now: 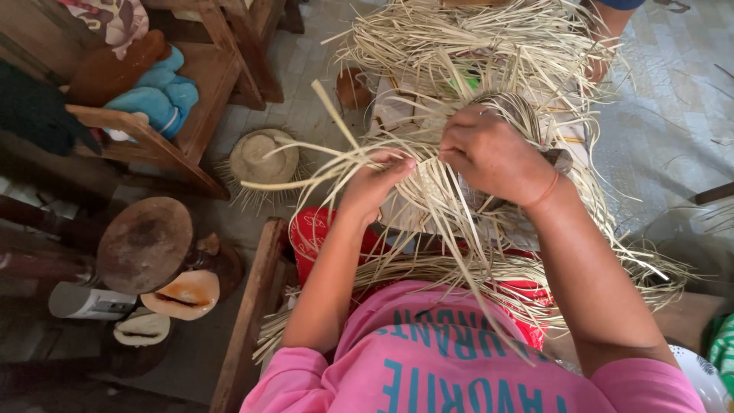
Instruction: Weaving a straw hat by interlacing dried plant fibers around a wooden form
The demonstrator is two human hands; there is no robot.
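The woven straw piece point(440, 180) sits in the person's lap, above the pink shirt point(451, 359) and a red patterned cloth point(313, 229), with long pale strips point(306, 172) fanning out of it to every side. It looks very light and dry – flat, springy strands that bend readily but would likely crease or split if folded hard. The woven middle seems firmer than the loose ends, so the sensible place to hold it is there, close to where the strands cross, pinching single strips near their roots rather than at the whippy tips.

The left hand point(375, 180) comes in from the lower left with the forearm angled up and the wrist fairly straight; its fingertips are closed in a pinch on a few strips at the edge of the weave. The right hand point(493, 149) reaches across from the right, knuckles up and fingers curled down – clamped onto the weave just beside the left, a thin band at its wrist. The two hands are close together, nearly touching.

Further off, a finished straw hat point(264, 157) lies on the floor, and a rounded wooden block point(145, 243) stands at the left beside a wooden chair point(191, 107)
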